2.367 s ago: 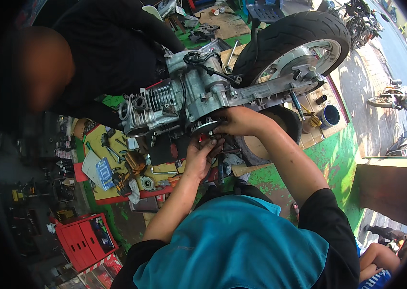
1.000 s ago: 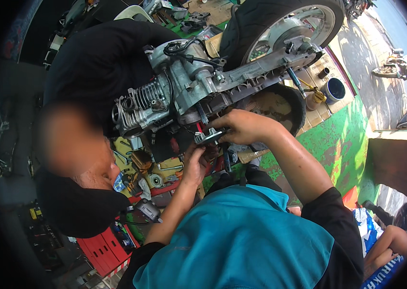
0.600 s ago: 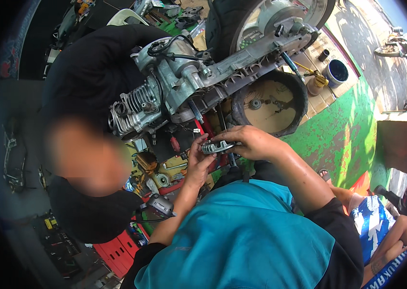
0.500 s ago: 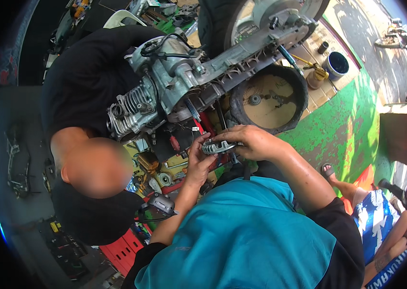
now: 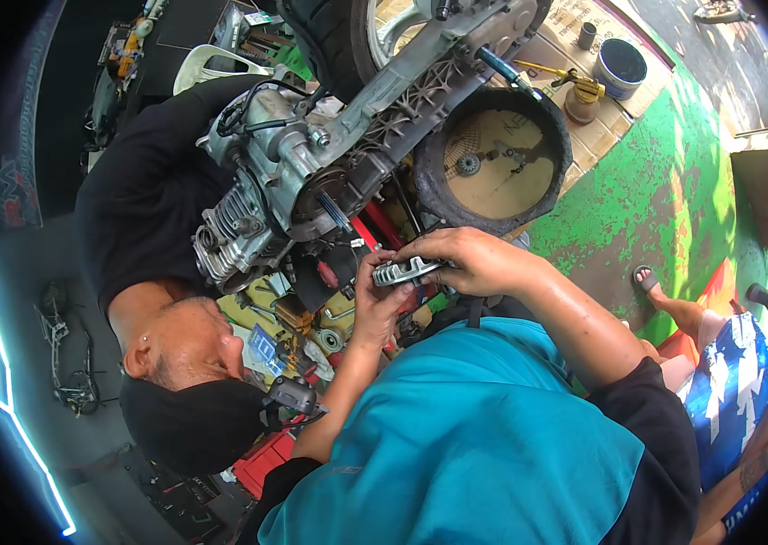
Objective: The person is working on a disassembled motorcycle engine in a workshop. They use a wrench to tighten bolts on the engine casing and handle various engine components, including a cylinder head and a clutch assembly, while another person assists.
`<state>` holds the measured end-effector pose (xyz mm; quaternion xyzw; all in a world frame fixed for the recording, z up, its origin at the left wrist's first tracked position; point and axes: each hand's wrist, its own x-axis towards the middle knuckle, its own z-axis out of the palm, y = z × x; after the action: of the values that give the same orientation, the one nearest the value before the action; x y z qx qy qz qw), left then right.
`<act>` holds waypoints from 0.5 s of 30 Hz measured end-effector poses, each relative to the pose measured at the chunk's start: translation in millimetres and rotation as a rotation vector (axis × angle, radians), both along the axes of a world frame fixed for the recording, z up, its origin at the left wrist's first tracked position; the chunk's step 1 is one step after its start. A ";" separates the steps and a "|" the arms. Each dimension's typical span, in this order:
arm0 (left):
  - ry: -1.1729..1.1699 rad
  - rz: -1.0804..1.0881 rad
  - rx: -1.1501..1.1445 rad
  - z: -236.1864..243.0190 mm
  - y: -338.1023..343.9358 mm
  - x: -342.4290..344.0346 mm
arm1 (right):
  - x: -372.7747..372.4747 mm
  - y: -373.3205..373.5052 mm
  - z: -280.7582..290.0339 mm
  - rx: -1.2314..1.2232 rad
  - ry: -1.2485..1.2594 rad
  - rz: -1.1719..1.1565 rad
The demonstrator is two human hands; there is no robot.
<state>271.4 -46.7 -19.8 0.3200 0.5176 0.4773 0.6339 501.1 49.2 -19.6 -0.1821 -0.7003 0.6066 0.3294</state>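
My left hand [image 5: 376, 304] and my right hand [image 5: 470, 256] both grip a silver finned round plate [image 5: 402, 271], my left from below and my right over its upper side. Just above them hangs the scooter engine [image 5: 284, 163], whose exposed splined shaft [image 5: 334, 212] points toward me. A finned cylinder [image 5: 234, 232] forms its left end, and a long metal case [image 5: 402, 109] runs up to a wheel with a black tyre [image 5: 323, 41]. Under the case, beside my right hand, sits a black round basin [image 5: 554, 163] with murky liquid and small parts in it.
A co-worker in black [image 5: 143, 182] bends close at my left. Tools crowd a yellow-topped bench [image 5: 266, 309] below the engine. Cardboard [image 5: 620, 104] holds a bucket [image 5: 620, 71] and jar [image 5: 582, 107]. A seated person in patterned shorts [image 5: 711, 391] is at lower right, beside green floor [image 5: 620, 200].
The plate was at the engine's shaft earlier; both my hands now hold it below, clear of the shaft. The view has shifted and the co-worker's head has moved lower.
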 end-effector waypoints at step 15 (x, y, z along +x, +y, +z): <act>-0.005 0.080 0.027 4.2 -7.1 -5.9 | -11.1 9.9 10.7 0.029 -0.070 0.068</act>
<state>265.5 -53.8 -15.7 0.3063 0.5221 0.5101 0.6111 490.1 59.1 -9.0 -0.1743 -0.7260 0.6004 0.2865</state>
